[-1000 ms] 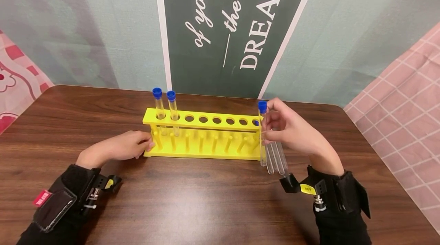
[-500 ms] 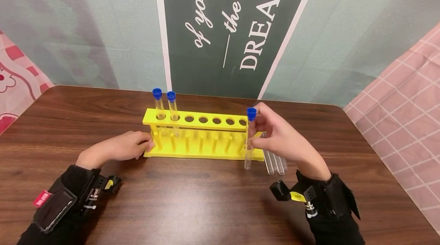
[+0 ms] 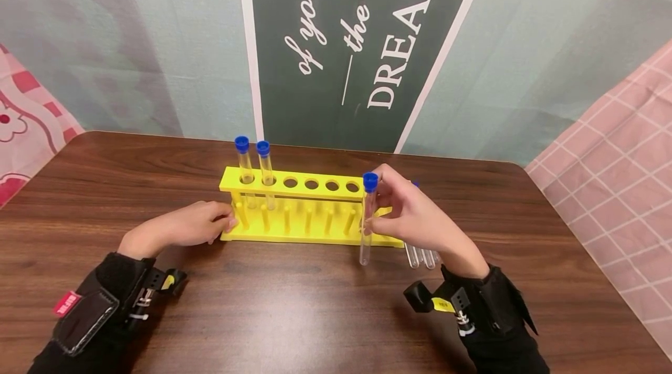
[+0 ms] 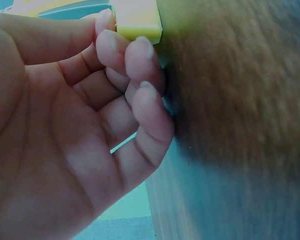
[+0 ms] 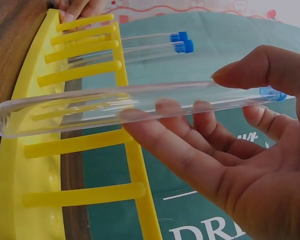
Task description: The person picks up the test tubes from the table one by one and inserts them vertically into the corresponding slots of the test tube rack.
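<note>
A yellow test tube rack stands on the table. My left hand pinches its left end; in the left wrist view, thumb and index fingertip meet the rack's yellow corner. My right hand holds a clear test tube with a blue cap, upright before the right part of the rack. The right wrist view has the tube crossing in front of the rack's pegs, thumb on one side and fingers on the other. Two blue-capped tubes, one in the leftmost hole and one beside it, stand in the rack.
Several more tubes lie on the wooden table right of the rack, mostly hidden behind my right hand. Behind the table hangs a grey-green cloth with a dark lettered panel.
My right hand has carried the capped tube leftward from beyond the rack's right end to in front of its right part, uncovering tubes on the table. My left hand stays on the rack.
</note>
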A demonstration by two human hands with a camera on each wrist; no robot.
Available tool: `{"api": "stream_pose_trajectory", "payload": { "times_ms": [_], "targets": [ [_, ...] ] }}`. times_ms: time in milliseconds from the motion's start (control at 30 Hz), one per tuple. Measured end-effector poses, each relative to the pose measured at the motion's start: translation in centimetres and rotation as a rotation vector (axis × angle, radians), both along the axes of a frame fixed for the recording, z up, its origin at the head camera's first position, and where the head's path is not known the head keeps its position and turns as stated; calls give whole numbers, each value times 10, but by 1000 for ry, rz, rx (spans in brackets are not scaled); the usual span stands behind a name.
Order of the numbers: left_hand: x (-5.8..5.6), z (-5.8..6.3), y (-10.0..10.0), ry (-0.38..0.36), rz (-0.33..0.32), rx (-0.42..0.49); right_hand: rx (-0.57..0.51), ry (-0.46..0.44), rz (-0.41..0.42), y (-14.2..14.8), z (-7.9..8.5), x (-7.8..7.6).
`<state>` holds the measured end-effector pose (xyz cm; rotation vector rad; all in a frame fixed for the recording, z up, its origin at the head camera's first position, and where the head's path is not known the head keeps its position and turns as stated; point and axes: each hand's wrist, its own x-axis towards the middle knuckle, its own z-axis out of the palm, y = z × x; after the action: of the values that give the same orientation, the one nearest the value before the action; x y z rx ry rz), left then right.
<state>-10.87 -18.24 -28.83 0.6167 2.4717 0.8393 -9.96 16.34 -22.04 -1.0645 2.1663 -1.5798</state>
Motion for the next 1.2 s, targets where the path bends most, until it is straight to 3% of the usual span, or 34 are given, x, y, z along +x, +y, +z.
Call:
{"api": "stream_pose_trajectory", "payload": {
  "times_ms": [200, 567, 1200],
  "targets": [
    [0, 1, 0, -5, 0, 0, -6, -14, 19, -4, -5, -1],
    [0, 1, -1, 10, -5, -7, 130, -35, 15, -8, -4, 0],
    [1, 0, 0, 21, -18, -5, 114, 10, -9, -19, 2, 0]
  ]
}}
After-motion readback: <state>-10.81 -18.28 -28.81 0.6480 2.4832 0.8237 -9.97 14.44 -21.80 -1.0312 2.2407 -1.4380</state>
